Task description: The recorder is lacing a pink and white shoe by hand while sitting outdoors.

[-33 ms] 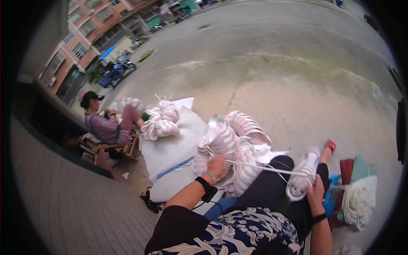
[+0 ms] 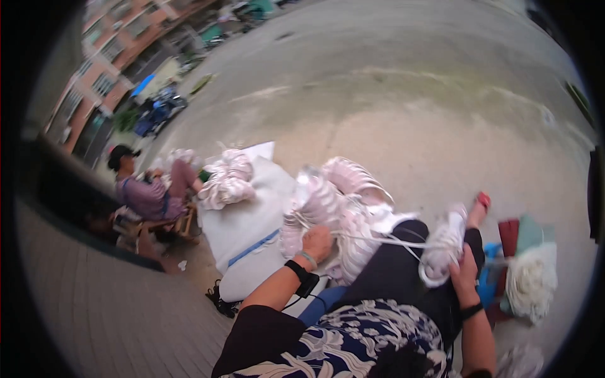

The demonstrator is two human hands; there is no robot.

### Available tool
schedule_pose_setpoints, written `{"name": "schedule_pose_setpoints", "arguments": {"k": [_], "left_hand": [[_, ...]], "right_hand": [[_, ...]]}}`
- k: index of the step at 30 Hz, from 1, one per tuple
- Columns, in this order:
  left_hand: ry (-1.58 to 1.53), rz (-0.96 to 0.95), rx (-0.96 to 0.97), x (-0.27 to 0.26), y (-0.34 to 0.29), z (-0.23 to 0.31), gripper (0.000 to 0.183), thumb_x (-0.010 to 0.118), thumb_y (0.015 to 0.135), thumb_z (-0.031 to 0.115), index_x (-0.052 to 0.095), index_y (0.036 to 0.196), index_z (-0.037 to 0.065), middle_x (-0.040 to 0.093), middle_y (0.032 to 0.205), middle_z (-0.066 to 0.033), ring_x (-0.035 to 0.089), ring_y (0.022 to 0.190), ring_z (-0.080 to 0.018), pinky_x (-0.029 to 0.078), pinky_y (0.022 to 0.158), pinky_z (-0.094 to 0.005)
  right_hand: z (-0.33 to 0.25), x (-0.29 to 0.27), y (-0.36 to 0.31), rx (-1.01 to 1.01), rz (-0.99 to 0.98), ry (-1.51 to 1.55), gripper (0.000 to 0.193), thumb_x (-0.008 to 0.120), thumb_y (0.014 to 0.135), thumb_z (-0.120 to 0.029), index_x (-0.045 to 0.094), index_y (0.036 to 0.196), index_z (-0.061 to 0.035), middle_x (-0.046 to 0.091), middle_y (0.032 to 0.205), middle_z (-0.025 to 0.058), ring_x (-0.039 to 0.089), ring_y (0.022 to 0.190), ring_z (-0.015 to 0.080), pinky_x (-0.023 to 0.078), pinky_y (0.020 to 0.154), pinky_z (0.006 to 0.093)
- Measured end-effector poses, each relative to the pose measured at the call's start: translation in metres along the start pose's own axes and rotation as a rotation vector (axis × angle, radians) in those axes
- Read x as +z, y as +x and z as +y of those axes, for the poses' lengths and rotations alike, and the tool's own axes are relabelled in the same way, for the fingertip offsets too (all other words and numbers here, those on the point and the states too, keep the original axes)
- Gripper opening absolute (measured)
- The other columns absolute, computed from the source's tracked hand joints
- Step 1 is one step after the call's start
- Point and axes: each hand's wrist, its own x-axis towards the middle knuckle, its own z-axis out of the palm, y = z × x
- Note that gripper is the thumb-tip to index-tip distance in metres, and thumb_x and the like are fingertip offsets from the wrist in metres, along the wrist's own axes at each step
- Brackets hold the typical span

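Note:
A white and pale pink lace-up sneaker (image 2: pixel 442 252) rests on my dark-trousered leg, its toe pointing away. My right hand (image 2: pixel 464 272) is closed around its near side. From the shoe, long white laces (image 2: pixel 391 239) run leftward to my left hand (image 2: pixel 317 244). That hand is raised over the shoe pile, fingers closed on the laces; the lace ends are partly hidden by it. Beside and beyond my left hand lie rows of nested pinkish-white shoe uppers (image 2: pixel 357 246), with another curved row (image 2: pixel 359 179) behind.
White sheeting (image 2: pixel 268 195) covers the ground at left, bearing another tied pinkish bundle (image 2: pixel 227 179). A person (image 2: pixel 148 195) in a cap sits on a low chair beyond. At right, a heap of white cord (image 2: pixel 530 286) lies by red, blue and green pieces. Grey pavement (image 2: pixel 378 94) stretches ahead.
The whole view has shifted slightly. The laces between my hands look a little slacker and more curved. Both hands keep their holds.

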Motion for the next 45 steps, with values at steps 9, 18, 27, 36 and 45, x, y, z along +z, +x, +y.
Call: {"name": "schedule_pose_setpoints", "arguments": {"k": [9,18,27,36,45], "left_hand": [[-0.494,0.086,0.528,0.005,0.07,0.161,0.013,0.06,0.075,0.018,0.057,0.082,0.007,0.056,0.079,-0.0087,0.052,0.079,-0.0297,0.039,0.07,-0.0404],[-0.279,-0.066,0.54,0.026,0.068,0.229,0.022,0.059,0.077,0.028,0.059,0.069,0.007,0.055,0.075,-0.0094,0.052,0.078,-0.0296,0.038,0.066,-0.043],[-0.415,-0.008,0.658,0.008,0.064,0.238,0.011,0.059,0.076,0.016,0.055,0.072,0.006,0.053,0.073,-0.0114,0.054,0.073,-0.0308,0.041,0.062,-0.0411],[-0.33,-0.065,0.9,0.0,0.052,0.241,0.007,0.055,0.073,0.007,0.049,0.077,0.007,0.05,0.064,-0.0098,0.056,0.057,-0.0285,0.044,0.048,-0.0385],[-0.28,-0.113,0.83,0.001,0.048,0.237,0.003,0.053,0.075,0.008,0.05,0.075,0.007,0.053,0.063,-0.0106,0.057,0.056,-0.0292,0.044,0.048,-0.0392]], "right_hand": [[-0.053,-0.002,0.021,0.254,-0.076,-0.056,0.067,0.075,0.065,-0.021,0.038,0.116,0.0034,0.061,0.081,0.0161,0.061,0.078,0.0342,0.047,0.07,0.0401],[-0.047,-0.017,0.023,0.362,-0.131,-0.034,0.055,0.072,0.07,-0.033,0.047,0.102,0.0034,0.062,0.074,0.0146,0.062,0.07,0.0296,0.049,0.064,0.0375],[-0.029,-0.008,0.061,0.568,-0.143,0.449,0.022,0.067,0.073,-0.021,0.057,0.068,-0.0014,0.058,0.059,0.0059,0.055,0.046,0.015,0.043,0.04,0.0262],[-0.028,0.006,0.07,0.518,0.056,0.43,0.006,0.058,0.072,-0.004,0.063,0.075,-0.0018,0.057,0.058,0.004,0.054,0.046,0.0104,0.043,0.044,0.0249],[-0.05,0.0,0.069,0.729,0.05,0.992,0.005,0.056,0.079,-0.004,0.059,0.08,0.0002,0.055,0.06,0.0021,0.05,0.045,0.0086,0.039,0.04,0.0227]]}}
